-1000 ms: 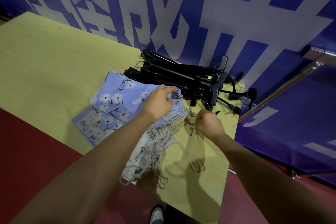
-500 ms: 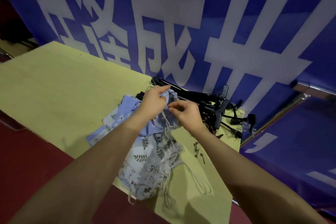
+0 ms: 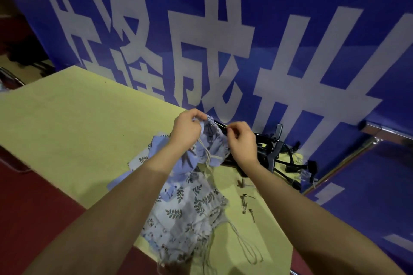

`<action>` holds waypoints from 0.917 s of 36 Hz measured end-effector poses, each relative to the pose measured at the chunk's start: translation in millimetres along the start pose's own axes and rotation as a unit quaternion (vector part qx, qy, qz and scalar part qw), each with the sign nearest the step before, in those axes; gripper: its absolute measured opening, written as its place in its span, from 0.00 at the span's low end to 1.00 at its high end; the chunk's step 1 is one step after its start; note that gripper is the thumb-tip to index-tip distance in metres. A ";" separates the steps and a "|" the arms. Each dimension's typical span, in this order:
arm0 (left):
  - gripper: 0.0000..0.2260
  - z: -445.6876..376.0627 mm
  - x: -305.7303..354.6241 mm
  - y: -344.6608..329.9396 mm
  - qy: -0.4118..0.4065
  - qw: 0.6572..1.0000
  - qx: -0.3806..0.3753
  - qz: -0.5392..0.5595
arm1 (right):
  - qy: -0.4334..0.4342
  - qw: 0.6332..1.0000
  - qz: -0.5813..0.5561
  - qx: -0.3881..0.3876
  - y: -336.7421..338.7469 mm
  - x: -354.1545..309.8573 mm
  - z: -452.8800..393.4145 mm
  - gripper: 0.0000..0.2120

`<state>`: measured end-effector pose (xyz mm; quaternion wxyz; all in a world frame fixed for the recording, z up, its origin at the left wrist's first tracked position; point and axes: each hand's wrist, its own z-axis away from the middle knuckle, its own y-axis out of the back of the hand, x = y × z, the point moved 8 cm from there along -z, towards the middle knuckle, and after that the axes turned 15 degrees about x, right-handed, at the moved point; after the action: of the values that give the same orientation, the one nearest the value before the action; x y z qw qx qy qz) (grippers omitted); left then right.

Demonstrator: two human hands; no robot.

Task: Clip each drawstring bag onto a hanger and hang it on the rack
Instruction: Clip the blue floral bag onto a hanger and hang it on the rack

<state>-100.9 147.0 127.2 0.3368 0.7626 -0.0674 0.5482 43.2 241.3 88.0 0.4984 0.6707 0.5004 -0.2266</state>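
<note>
My left hand (image 3: 186, 130) pinches the gathered top of a blue floral drawstring bag (image 3: 211, 143), lifted off the pile. My right hand (image 3: 242, 142) pinches the same bag's top edge on its right side, fingers curled. The bag's cream cord (image 3: 206, 154) dangles between my hands. More floral drawstring bags (image 3: 190, 214) lie in a heap on the yellow table (image 3: 73, 123). A pile of black clip hangers (image 3: 277, 152) lies behind my right hand, partly hidden by it.
Several small metal pins (image 3: 245, 200) lie on the table right of the bag heap. A blue banner with large white characters (image 3: 201, 40) stands right behind the table. A metal rail (image 3: 388, 131) runs at the right. Red floor (image 3: 33, 196) lies below the table's near edge.
Both hands have raised the blue bag higher off the pile and drawn its top apart. A second ago my right hand was lower, near the pins. The camera has tilted upward.
</note>
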 end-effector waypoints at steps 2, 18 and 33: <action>0.14 -1.1 -6.3 -8.8 0.018 1.000 -0.002 -0.018 | -0.036 0.997 0.063 -0.006 2.4 25.6 -9.4 0.08; 0.07 -9.8 -77.3 -80.8 0.124 0.986 -0.050 -0.103 | 0.092 0.882 0.366 -0.281 -71.5 104.2 -41.7 0.20; 0.13 -18.1 -96.1 -83.1 0.156 0.984 -0.020 -0.086 | 0.168 0.826 0.423 -0.332 -100.6 108.8 -44.8 0.21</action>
<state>-113.5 195.5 9.0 0.4039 0.6638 0.0409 0.6281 -12.6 330.1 -25.9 0.6462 0.6385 0.2888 0.3023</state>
